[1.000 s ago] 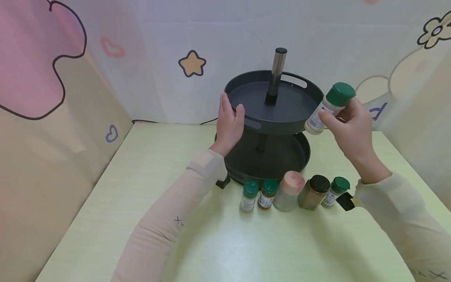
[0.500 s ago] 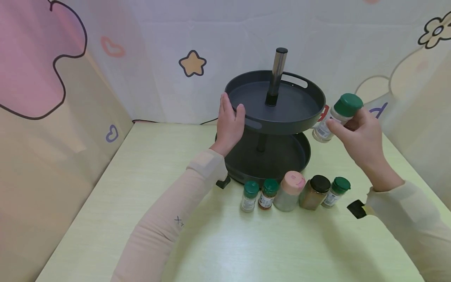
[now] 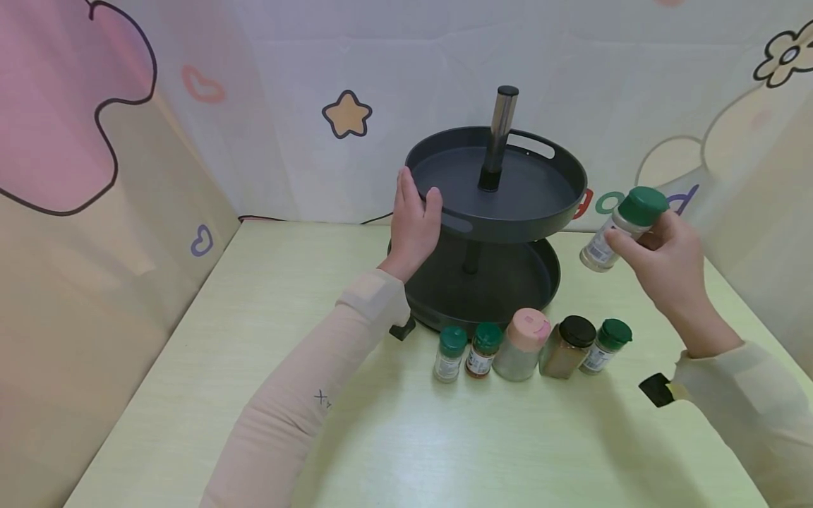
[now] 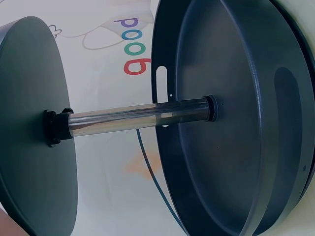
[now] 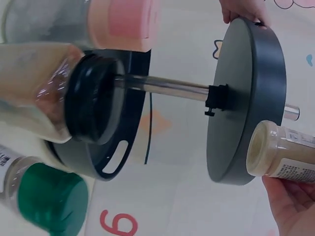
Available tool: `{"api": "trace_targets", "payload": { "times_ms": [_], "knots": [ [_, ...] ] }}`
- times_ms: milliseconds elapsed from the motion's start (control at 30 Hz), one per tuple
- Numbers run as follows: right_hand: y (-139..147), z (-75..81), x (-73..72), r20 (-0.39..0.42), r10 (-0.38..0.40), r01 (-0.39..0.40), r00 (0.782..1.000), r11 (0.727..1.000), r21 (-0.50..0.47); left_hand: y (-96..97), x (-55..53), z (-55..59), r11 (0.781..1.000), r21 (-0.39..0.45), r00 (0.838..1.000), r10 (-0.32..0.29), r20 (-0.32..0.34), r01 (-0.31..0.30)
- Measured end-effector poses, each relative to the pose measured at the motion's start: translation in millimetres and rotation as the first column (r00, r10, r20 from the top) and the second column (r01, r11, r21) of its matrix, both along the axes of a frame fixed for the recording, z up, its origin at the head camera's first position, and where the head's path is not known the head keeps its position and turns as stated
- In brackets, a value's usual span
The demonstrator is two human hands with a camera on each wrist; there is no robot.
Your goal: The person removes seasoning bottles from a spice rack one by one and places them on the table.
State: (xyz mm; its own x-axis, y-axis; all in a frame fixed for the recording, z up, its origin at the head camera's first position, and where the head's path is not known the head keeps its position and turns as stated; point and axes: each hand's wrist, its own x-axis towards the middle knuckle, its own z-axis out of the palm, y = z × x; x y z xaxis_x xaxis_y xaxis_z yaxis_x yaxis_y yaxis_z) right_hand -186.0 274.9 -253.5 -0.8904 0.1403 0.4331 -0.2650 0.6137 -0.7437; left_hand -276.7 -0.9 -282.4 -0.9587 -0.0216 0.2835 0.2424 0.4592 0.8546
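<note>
A black two-tier round tray stand with a metal centre post stands toward the back of the table. My left hand rests against the left rim of its upper tier, fingers straight. Off the stand's right side, my right hand grips a green-capped spice jar, tilted in the air with its base toward lower left. Pale contents show through the jar in the right wrist view. Both tiers hold nothing that I can see. In the left wrist view the lower tier and the post appear sideways; hardly any of my left hand shows.
Before the stand is a row: two green-capped jars, a pink-lidded jar, a black-lidded jar and another green-capped jar. A patterned cloth wall rises behind the table.
My right hand has moved right and downward with the green-capped spice jar, away from the upper tier's rim. The left hand and the stand stay in place.
</note>
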Motion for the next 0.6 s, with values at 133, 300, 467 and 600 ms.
{"api": "trace_targets", "payload": {
  "times_ms": [133, 300, 467, 600],
  "knots": [
    [6.4, -4.2, 0.3, 0.017, -0.019, 0.019, 1.0, 1.0, 0.001, -0.3, -0.3, -0.1, 1.0, 0.0, 1.0, 0.001, -0.001, -0.001],
    [13.6, -9.2, 0.9, 0.028, -0.027, 0.027, 0.999, 1.0, -0.002, 0.1, -0.9, -1.0, 1.0, -0.003, 1.0, 0.004, 0.001, -0.004],
    [21.3, -15.2, 1.8, 0.07, -0.047, 0.046, 0.996, 0.999, 0.011, 0.4, -0.4, -1.2, 1.0, -0.004, 1.0, 0.004, 0.006, -0.004],
    [26.3, -19.2, 1.9, 0.092, -0.067, 0.065, 0.993, 0.998, 0.026, 0.2, -0.3, -0.9, 1.0, 0.0, 1.0, 0.005, 0.005, -0.005]
  ]
}}
